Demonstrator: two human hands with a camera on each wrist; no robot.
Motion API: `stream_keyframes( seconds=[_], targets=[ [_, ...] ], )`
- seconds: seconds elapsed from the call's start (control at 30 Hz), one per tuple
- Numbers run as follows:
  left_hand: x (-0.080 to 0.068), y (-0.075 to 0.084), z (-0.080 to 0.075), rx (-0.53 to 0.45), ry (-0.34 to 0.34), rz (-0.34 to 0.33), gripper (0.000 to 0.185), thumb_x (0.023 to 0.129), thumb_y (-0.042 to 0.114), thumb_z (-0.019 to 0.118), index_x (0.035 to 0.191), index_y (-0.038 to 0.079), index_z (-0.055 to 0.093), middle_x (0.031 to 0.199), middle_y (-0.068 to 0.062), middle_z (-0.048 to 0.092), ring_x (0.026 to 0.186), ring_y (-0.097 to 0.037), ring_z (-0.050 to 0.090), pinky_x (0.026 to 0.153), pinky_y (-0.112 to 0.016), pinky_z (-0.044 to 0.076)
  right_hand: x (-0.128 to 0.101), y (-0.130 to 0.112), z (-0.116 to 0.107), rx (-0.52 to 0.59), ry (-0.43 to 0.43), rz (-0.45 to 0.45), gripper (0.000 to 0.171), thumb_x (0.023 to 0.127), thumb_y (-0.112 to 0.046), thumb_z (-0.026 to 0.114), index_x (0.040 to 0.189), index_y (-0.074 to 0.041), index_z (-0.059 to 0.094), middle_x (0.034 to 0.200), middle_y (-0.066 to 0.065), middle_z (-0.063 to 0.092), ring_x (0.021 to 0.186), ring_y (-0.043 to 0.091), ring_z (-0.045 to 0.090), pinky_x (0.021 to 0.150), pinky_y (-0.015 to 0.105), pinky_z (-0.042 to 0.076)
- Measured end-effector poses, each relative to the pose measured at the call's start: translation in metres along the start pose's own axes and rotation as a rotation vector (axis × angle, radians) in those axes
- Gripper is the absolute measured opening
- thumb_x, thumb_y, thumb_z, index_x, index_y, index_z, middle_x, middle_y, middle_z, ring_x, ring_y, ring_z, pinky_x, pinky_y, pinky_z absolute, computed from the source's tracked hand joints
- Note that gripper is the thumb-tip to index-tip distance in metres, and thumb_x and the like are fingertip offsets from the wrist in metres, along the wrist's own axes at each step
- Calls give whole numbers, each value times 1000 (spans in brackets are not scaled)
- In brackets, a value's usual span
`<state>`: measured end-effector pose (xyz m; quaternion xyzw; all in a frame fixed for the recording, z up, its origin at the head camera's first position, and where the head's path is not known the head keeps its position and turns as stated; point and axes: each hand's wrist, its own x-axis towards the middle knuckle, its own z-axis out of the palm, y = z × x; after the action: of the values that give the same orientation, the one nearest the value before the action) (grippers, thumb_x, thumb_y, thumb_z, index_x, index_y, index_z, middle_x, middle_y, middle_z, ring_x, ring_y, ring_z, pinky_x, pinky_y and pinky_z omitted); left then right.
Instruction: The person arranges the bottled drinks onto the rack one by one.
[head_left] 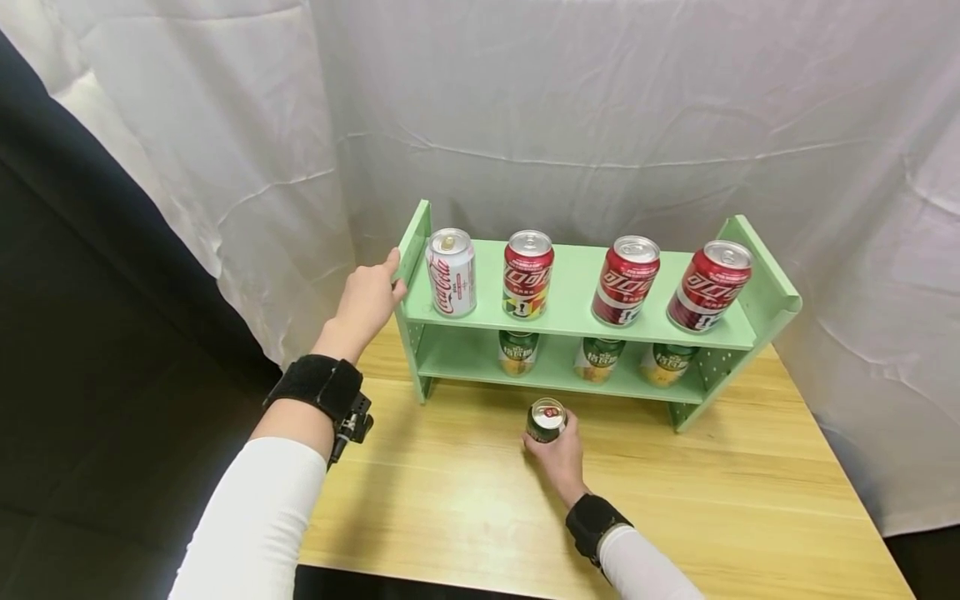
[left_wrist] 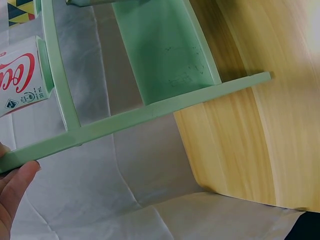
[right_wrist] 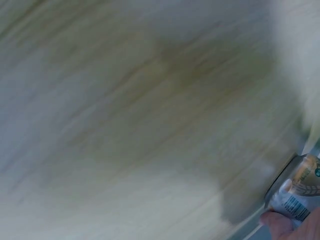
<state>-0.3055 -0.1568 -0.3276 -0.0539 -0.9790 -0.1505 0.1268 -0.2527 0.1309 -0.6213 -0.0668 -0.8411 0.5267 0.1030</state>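
My left hand (head_left: 366,302) pinches the front edge of the left side panel (left_wrist: 150,111) of a light green two-tier shelf (head_left: 573,279), thumb and fingers on either side of it. In my right hand (head_left: 561,457) is a dark green drink can (head_left: 546,419), gripped round its side, in front of the shelf's lower tier. Its silver lid with a red tab faces up in the head view. The right wrist view catches the can (right_wrist: 300,192) at its lower right corner, with fingertips against it.
On the upper tier stand a white Coca-Cola can (head_left: 452,279) and three red cans, one a red can (head_left: 528,275) left of the middle. Three green-and-gold cans, including one green can (head_left: 518,353), stand on the lower tier. Beneath is a wooden table (head_left: 450,500); a pale curtain (head_left: 600,108) hangs behind.
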Motion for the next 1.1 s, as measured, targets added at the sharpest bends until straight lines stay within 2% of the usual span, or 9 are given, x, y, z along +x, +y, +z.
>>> stream_keyframes(
  seconds=[0.2,0.43,0.63,0.93,1.1],
  targets=[
    [1,-1,-2,2,-11,0,56,93,14,48,145,-1,32,59,-14,51,50,-21,40,49,-32,37,4,2,-4,20,-44,-12,87,66,-13,84,134,6,34,122,28,54,113,40,54,95,49,44],
    [0,-1,-3,-10,-12,-6,56,93,14,49,145,0,33,69,-21,58,52,-22,42,50,-33,38,5,5,-10,16,-115,-51,88,67,-15,84,135,6,33,122,28,54,113,39,54,94,50,44],
    [0,0,-2,-22,-32,-21,57,94,14,48,146,1,31,66,-19,56,51,-20,40,49,-31,37,4,9,-15,9,-156,-71,87,67,-15,84,135,4,34,122,26,55,113,38,54,95,50,44],
    [-1,-1,-2,-29,-16,-14,57,94,14,48,146,1,31,62,-17,54,49,-19,39,47,-30,35,3,14,-15,-8,-181,-129,86,63,-16,86,132,5,38,119,25,57,111,37,56,94,49,45],
    [0,-2,-1,-33,-16,-10,57,94,14,48,146,0,31,66,-18,56,49,-19,40,47,-29,35,2,13,-16,-8,-205,-136,87,63,-18,86,131,7,38,119,25,57,111,37,56,93,49,45]
  ],
)
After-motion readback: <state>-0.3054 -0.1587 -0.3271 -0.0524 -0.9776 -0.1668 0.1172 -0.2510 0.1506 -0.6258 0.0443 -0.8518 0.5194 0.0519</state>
